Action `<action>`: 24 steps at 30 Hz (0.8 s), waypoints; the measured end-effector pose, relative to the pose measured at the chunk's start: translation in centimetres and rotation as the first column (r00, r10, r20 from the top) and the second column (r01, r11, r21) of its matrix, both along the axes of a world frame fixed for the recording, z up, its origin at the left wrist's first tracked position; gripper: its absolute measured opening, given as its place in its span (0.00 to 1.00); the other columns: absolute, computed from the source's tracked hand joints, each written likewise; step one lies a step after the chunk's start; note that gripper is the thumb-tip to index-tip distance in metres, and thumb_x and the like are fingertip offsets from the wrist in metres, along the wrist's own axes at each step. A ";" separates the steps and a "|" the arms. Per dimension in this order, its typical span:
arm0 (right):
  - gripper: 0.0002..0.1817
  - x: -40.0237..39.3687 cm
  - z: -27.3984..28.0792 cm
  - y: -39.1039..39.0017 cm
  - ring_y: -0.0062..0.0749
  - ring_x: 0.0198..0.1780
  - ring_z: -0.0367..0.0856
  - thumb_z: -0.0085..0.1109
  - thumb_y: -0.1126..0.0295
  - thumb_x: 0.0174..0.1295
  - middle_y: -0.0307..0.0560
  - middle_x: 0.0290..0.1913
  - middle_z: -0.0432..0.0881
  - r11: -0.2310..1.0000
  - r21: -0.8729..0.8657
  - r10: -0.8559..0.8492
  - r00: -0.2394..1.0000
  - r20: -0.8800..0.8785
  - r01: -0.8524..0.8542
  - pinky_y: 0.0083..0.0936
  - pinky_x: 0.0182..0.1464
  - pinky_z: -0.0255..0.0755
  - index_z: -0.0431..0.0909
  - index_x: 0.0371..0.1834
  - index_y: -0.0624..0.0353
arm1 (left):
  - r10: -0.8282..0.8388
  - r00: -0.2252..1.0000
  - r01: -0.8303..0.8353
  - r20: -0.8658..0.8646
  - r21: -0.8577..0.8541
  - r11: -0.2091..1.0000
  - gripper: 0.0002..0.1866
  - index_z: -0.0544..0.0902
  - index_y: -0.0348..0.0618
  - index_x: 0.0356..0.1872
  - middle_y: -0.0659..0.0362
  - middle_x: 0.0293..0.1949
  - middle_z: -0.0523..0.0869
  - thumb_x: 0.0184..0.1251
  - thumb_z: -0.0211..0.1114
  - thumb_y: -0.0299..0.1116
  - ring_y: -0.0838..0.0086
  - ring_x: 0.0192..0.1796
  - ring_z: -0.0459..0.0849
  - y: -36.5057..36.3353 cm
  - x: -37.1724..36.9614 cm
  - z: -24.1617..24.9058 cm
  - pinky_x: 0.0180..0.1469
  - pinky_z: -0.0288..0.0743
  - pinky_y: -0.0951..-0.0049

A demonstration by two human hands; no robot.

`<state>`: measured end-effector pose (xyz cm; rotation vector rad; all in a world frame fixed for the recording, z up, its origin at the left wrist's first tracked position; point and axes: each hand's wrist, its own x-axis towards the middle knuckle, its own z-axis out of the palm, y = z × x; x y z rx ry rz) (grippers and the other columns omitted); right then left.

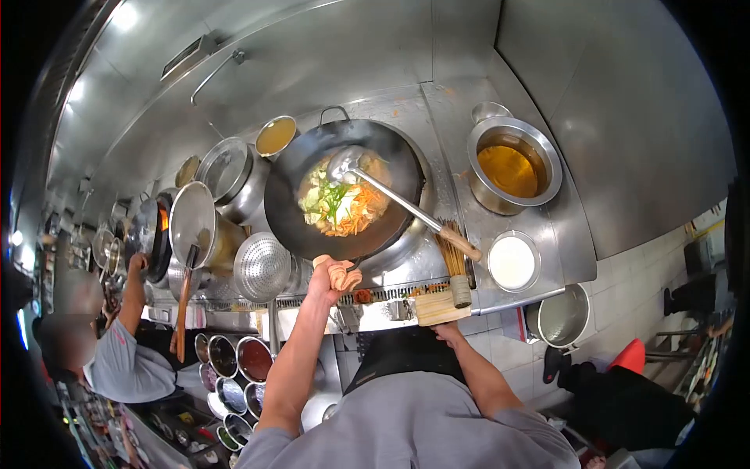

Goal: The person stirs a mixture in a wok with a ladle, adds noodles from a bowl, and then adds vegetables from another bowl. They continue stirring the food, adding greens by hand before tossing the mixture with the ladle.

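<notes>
My left hand [326, 283] is closed around a folded orange-tan cloth [344, 276] at the near handle of a large dark wok [291, 207]. The wok holds shredded carrot, green strips and pale pieces in some liquid [348, 205]. A steel ladle [391, 195] rests in it unheld, its wooden end over the right rim. Low at the stove's front edge is my right hand [448, 333], just below a pale wooden-looking block [443, 308]; its fingers are mostly hidden. A bamboo wok brush [455, 270] lies right of the wok.
To the right stand a pot of amber oil [512, 168] and a bowl of white stuff [513, 263]. A perforated strainer [262, 267], a mesh sieve [192, 215] and a pot of yellowish liquid [276, 135] are on the left. Another person [129, 352] works at the far left, beside several sauce containers [254, 359].
</notes>
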<state>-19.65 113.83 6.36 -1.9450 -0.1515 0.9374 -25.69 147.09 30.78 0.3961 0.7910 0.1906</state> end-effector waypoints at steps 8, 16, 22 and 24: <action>0.03 -0.2 -4.9 2.1 0.23 0.28 0.75 0.52 0.69 0.60 0.36 0.30 0.78 0.921 -0.071 -0.381 0.851 -0.362 0.382 0.27 0.28 0.72 0.73 0.36 0.51 | -0.087 0.976 0.082 -0.198 -0.033 0.996 0.11 0.73 0.35 0.38 0.50 0.33 0.79 0.58 0.56 0.32 0.59 0.35 0.80 -1.6 0.4 5.6 0.39 0.78 0.58; 0.03 0.3 -4.9 2.0 0.24 0.25 0.72 0.53 0.70 0.60 0.37 0.31 0.76 0.880 0.069 -0.389 0.796 -0.463 0.470 0.27 0.27 0.71 0.72 0.36 0.49 | -0.068 0.992 0.073 -0.105 0.052 0.996 0.10 0.74 0.34 0.37 0.50 0.34 0.79 0.57 0.56 0.29 0.57 0.37 0.80 -0.1 0.0 0.8 0.40 0.78 0.56; 0.06 0.3 -6.7 2.0 0.24 0.28 0.73 0.54 0.67 0.59 0.34 0.31 0.76 0.889 -0.008 -0.415 0.798 -0.436 0.458 0.31 0.29 0.72 0.71 0.39 0.45 | -0.088 0.985 0.079 -0.152 -0.064 0.995 0.14 0.74 0.40 0.39 0.51 0.35 0.79 0.59 0.59 0.39 0.59 0.38 0.81 -0.8 -0.3 3.1 0.42 0.78 0.54; 0.06 0.4 -6.6 2.0 0.24 0.28 0.73 0.54 0.67 0.59 0.34 0.32 0.76 0.874 0.009 -0.427 0.777 -0.463 0.486 0.30 0.29 0.72 0.71 0.39 0.45 | -0.093 0.985 0.085 -0.143 -0.063 0.994 0.14 0.74 0.39 0.39 0.51 0.36 0.79 0.59 0.59 0.40 0.59 0.39 0.81 -0.5 -0.4 2.5 0.42 0.78 0.53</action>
